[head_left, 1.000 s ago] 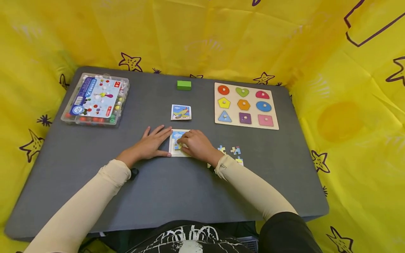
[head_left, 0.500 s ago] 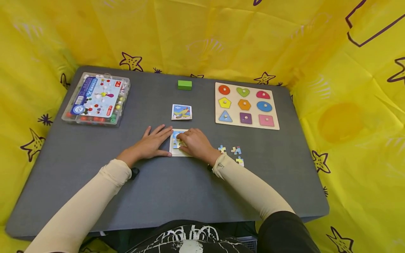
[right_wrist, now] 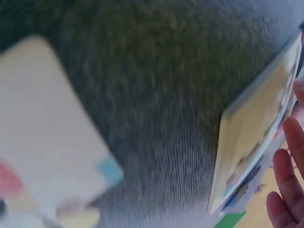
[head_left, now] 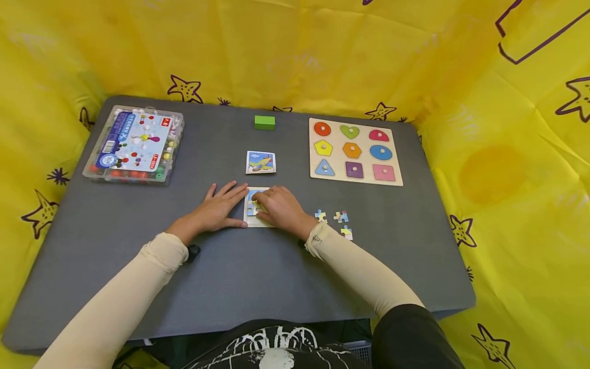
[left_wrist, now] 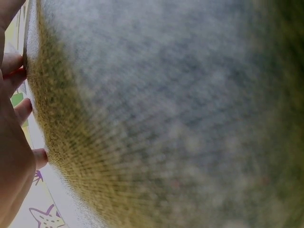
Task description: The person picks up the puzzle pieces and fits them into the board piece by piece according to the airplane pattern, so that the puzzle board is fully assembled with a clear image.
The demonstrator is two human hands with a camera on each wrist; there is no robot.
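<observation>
A small puzzle board with a pale frame (head_left: 251, 221) lies flat on the grey table, some blue and yellow puzzle pieces (head_left: 251, 209) inside it. My left hand (head_left: 218, 209) rests on the table with spread fingers, fingertips and thumb touching the board's left edge. My right hand (head_left: 283, 207) covers the board's right part; its bent index finger and thumb hold a puzzle piece inside the frame, partly hidden under the fingers. Loose puzzle pieces (head_left: 341, 217) lie right of that wrist. Beyond the board is a card with an airplane picture (head_left: 260, 162).
A clear plastic case of coloured balls (head_left: 133, 146) lies at the table's far left. A wooden shape board with knobbed pieces (head_left: 338, 172) lies at the back right. A green block (head_left: 265, 122) sits near the back edge. Yellow cloth (head_left: 295, 51) hangs behind the table.
My right hand has shifted slightly, and the lower piece under its fingers now sits closer against the blue piece above. The left hand keeps its place at the board's edge.
</observation>
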